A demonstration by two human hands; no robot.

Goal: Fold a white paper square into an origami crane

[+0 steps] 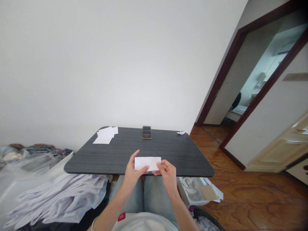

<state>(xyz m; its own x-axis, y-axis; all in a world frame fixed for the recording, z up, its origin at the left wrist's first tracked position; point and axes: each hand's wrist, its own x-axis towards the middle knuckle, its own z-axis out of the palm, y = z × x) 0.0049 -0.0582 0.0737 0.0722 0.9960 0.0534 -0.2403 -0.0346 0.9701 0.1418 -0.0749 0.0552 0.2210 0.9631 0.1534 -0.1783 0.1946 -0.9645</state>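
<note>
The person sits at the near edge of the dark table (115, 154), and both hands are closed on one folded white paper (147, 163), held just above the tabletop's front rim; the left hand (132, 175) pinches its left end with the thumb raised along the edge, the right hand (168, 173) pinches the lower right corner, so the hands stand a little apart with the strip bridging them.

I judge the paper very light and limp, stiff only along its fold; it looks easy to crease or tear, and not slippery against dry fingers; the short ends and corners seem the sound places to grip, as the flat middle would buckle.

Further back lie a stack of white sheets (106, 135), a phone (146, 132) propped upright, and a small paper shape (181, 132) near the far right corner; a heap of loose paper (60, 195) spreads at the left, an open box (194, 191) sits at the right.

How many layers the paper has I cannot tell; the fingers behind it are hidden; the phone's screen is too small to read, and the box's contents are unclear.
</note>
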